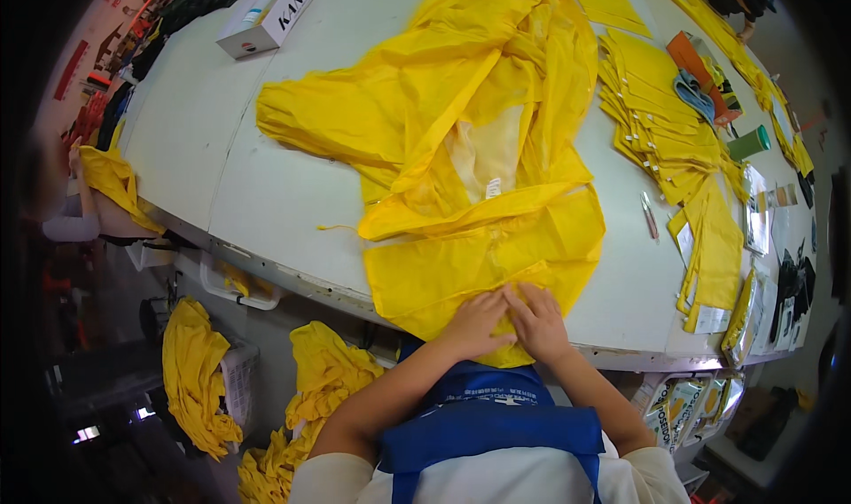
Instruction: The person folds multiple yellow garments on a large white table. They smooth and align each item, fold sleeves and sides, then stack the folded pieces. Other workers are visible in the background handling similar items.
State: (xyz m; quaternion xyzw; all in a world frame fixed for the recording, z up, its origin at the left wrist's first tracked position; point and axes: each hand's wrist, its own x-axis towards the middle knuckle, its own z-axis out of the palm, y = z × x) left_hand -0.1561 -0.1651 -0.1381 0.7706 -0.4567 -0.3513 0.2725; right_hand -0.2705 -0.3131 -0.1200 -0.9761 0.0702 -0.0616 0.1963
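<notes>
A yellow raincoat (346, 123) lies spread on the white table, one sleeve reaching left and its collar turned toward me. The hood (417, 278) is laid out at the near edge and hangs a little over it. My left hand (477, 325) rests on the hood's lower part, its thumb apart from the fingers. Beside it, fingertips almost touching, my right hand (537, 323) lies with fingers stretched over the same fabric. A thin yellow cord (337, 228) sticks out left of the hood. A white label (494, 187) shows inside the collar.
Stacked yellow pieces (656, 114) lie at the right, near an orange box (700, 74), a green cylinder (750, 142) and small snips (650, 215). A white box (270, 16) stands far left. Yellow garments (195, 371) are heaped below the table. Another person's arm (84, 203) shows at left.
</notes>
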